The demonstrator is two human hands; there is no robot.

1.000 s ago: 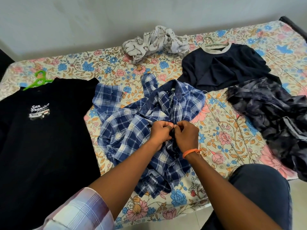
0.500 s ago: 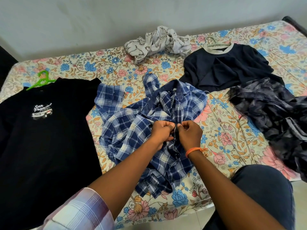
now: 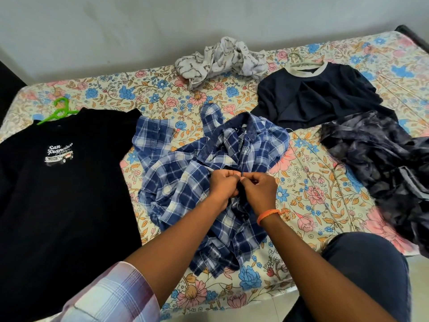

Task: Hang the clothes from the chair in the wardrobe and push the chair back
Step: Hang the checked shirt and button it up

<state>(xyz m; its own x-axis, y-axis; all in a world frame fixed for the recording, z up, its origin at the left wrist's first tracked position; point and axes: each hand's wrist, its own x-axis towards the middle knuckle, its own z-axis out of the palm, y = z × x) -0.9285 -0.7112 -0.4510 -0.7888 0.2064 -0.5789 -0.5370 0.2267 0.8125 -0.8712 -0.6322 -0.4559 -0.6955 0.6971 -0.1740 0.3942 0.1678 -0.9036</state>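
Nothing moved | left hand (image 3: 222, 184), right hand (image 3: 259, 191) still pinch plaid shirt (image 3: 185, 182)

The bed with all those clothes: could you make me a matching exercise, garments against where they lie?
Things:
1. black San Francisco T-shirt
2. blue checked button shirt
3. crumpled white patterned cloth
4. navy top with pale collar

Places:
A. far edge, by the wall
B. middle, pinched by both hands
C. far right, on a pale hanger
D. left, on a green hanger

Pairs: 1-D, 2-B, 3-A, 4-C
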